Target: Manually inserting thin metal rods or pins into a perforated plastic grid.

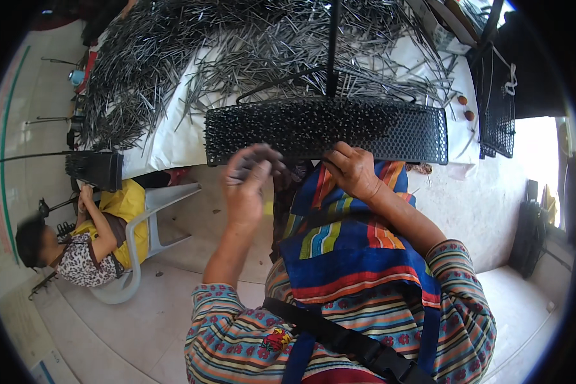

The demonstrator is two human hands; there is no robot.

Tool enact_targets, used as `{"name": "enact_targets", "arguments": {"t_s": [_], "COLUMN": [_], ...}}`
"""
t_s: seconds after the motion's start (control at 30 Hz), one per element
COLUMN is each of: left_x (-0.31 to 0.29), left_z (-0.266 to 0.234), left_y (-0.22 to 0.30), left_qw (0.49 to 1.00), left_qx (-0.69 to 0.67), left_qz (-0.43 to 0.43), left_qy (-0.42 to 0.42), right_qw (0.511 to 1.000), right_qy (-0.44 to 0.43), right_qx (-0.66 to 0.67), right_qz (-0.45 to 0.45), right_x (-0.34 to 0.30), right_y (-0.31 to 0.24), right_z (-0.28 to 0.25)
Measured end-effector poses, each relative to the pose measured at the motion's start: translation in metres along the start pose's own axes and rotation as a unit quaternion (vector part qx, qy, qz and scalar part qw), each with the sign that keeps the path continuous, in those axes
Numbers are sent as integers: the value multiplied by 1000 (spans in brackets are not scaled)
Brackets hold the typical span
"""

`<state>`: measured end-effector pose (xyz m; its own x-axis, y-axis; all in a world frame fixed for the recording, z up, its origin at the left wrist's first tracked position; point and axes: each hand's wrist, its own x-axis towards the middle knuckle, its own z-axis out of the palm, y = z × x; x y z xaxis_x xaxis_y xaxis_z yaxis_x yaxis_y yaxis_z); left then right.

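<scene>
Before heaped, thin grey-black strips (153, 57) sits a long black honeycomb-perforated panel (424, 134), the curled left hand (248, 173) and bent-fingered right hand (357, 171) at its near edge, any grip impossible to tell.

I'm facing a rough, plastic-looking panel (422, 136) and glossy, plastic-looking strips (144, 67); I'm wearing a cloth apron (352, 264).

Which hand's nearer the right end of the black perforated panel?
Right. The right hand is at the near edge of the black panel, just right of its middle; the left hand is by that same edge, toward the left end.
</scene>
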<state>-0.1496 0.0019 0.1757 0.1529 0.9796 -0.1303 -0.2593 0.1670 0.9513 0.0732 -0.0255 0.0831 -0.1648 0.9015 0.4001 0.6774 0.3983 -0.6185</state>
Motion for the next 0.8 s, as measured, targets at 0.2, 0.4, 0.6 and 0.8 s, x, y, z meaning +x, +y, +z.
{"name": "enact_targets", "arguments": {"t_s": [0.2, 0.4, 0.6, 0.8], "left_x": [134, 277, 289, 320], "left_z": [26, 5, 29, 78], "left_y": [73, 0, -61, -71], "left_qw": [907, 477, 264, 264], "left_qx": [333, 711, 761, 718], "left_qz": [248, 358, 312, 246], "left_qy": [-74, -373, -503, -596], "right_qw": [982, 925, 888, 920], "right_qy": [-148, -255, -313, -243], "right_qx": [94, 151, 181, 175], "right_qz": [75, 237, 286, 252], "right_x": [-69, -111, -121, -133], "right_y": [28, 68, 76, 80], "right_z": [7, 24, 22, 31]}}
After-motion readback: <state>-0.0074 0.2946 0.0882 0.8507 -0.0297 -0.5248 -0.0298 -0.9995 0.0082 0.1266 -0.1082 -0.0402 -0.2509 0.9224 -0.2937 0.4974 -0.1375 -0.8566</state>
